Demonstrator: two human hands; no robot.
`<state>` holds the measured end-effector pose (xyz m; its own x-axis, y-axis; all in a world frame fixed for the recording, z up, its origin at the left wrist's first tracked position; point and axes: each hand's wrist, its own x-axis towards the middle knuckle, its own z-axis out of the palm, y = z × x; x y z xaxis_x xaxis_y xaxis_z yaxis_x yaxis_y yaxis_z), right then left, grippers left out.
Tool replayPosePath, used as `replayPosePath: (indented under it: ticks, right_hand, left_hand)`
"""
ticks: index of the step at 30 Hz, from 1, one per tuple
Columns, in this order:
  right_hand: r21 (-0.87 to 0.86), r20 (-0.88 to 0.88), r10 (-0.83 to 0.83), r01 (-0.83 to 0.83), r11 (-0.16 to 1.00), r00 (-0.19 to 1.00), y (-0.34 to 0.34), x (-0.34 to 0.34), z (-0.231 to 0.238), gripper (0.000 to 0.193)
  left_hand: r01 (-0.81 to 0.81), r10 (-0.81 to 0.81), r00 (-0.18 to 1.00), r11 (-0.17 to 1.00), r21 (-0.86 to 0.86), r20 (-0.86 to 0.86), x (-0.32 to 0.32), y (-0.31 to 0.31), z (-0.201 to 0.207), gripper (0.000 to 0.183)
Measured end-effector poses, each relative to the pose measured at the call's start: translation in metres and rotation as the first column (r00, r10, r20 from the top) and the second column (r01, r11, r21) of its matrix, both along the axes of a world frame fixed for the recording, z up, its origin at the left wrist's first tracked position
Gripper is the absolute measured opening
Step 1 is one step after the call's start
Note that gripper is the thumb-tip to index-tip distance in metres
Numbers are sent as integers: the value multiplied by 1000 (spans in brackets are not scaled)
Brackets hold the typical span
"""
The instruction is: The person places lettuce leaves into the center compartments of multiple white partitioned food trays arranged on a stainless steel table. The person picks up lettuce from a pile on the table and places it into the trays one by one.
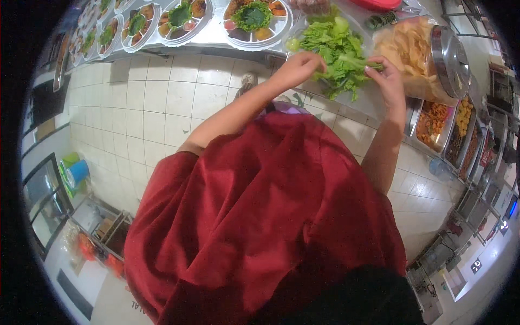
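A heap of bright green lettuce (338,49) lies at the table edge in front of me, on what looks like clear plastic. My left hand (302,69) is curled closed at the heap's left side, its fingertips on the edge of a lettuce leaf. On the other side, my right hand (388,78) pinches a lettuce leaf between thumb and fingers. Leaves hang over the near edge between both hands. Just right of my right hand is a large clear container of pale chips (407,49) with a shiny metal lid (450,61).
Round white compartment plates, such as this plate (286,33) of food around greens, line the table to the left. A red container (376,4) stands at the back. Metal trays of cooked food (433,123) sit at the right. A blue bucket (77,172) is far left on the tiled floor (157,116).
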<state>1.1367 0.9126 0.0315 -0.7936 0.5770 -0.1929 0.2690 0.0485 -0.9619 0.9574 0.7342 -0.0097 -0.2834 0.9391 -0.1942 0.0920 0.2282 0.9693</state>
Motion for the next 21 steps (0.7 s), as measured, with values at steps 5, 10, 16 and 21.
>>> replayPosePath:
  ticks: [5,10,16,21]
  right_hand:
    - [-3,75,213,-213,977,974,-26,-4,11,29]
    - [-285,86,221,-188,940,972,-29,-9,3,26]
    - [367,437,-4,-174,914,899,-1,-15,-60,28]
    - [724,496,-226,-255,640,838,-42,-42,-59,29]
  left_hand:
    - [59,-58,972,998,-4,-227,16,9,7,37]
    - [147,-143,971,989,7,-191,29,2,-9,45]
    - [-186,165,952,981,-59,-257,0,-22,-43,45]
    - [-234,195,955,958,-167,-222,-19,-27,-42,41]
